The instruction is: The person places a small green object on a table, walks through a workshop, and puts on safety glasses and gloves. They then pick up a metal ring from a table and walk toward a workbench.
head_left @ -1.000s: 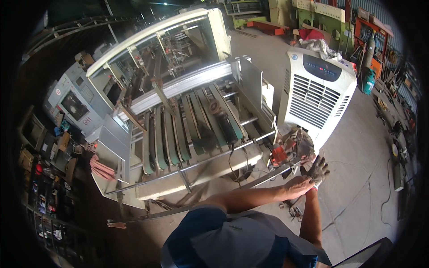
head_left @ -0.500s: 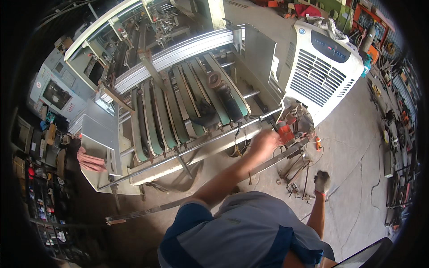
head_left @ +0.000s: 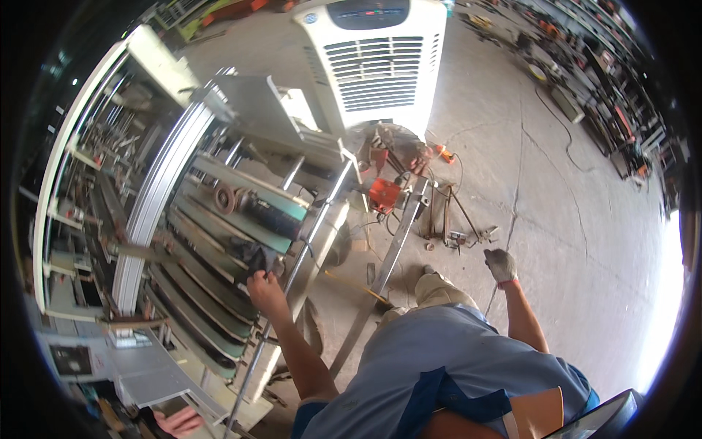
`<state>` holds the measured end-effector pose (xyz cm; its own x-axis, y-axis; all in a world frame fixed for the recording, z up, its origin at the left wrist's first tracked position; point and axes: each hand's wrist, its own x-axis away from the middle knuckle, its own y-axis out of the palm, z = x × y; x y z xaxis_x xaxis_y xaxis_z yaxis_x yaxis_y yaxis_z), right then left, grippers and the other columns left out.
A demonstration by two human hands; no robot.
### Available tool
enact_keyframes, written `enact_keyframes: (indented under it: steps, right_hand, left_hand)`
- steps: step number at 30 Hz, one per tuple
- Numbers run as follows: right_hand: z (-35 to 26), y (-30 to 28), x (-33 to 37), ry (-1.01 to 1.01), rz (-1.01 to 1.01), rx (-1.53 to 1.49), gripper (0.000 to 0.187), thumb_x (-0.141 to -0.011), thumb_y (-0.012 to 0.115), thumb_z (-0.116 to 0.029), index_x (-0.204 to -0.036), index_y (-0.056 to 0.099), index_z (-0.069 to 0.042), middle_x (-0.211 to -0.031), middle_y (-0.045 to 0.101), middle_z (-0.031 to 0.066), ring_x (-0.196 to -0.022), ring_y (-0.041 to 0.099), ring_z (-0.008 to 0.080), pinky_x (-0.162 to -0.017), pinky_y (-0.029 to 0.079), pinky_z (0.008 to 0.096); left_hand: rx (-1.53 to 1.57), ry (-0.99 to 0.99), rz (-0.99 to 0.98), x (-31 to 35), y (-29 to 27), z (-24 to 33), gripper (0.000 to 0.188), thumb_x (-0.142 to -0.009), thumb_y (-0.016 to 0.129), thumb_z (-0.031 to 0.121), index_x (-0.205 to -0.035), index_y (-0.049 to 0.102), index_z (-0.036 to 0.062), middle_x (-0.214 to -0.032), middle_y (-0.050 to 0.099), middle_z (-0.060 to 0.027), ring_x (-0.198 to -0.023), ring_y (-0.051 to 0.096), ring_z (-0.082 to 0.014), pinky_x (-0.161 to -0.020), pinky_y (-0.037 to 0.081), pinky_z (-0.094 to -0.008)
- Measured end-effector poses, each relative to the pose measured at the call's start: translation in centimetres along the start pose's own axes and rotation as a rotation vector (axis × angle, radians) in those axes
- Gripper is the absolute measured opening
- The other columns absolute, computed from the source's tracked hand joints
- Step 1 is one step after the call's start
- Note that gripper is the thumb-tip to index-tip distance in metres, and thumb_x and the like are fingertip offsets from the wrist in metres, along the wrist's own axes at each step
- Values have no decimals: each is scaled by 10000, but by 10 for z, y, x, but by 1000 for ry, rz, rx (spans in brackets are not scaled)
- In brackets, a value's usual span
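head view: left hand (head_left: 266,294) touches dark fabric (head_left: 251,255).

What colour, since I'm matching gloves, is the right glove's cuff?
The cuff is red, clearest in head view.

A crumpled dark grey-black fabric glove (head_left: 253,257) lay on the green machine belts (head_left: 275,241), touching your left hand (head_left: 268,294), at your ten o'clock.

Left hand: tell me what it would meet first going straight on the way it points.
The dark, glove-like item on the green belts, just ahead of the left hand; they may already be touching, as depth is unclear.
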<state>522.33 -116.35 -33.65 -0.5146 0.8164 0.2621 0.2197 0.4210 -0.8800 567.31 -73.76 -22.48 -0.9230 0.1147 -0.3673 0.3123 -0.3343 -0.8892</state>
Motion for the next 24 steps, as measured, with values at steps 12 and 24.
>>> enact_keyframes:
  steps: [12,24]
  right_hand:
    - [-81,-17,-158,-256,-323,126,434,-926,489,-437,-983,695,-59,-970,679,194,-860,657,371,-765,498,467]
    - [-143,107,-462,271,-43,-386,619,-816,634,-495,-1229,556,-41,-1012,677,203,-955,645,394,-819,501,469]
  left_hand:
    - [234,-108,0,-32,-101,51,275,-901,621,130,-1091,628,-70,-1001,656,-202,-913,635,-307,-843,499,-388]
    - [253,-415,-452,-68,-112,293,120,-874,544,63,-846,609,-33,-708,562,-13,-623,518,-110,-578,410,-267]
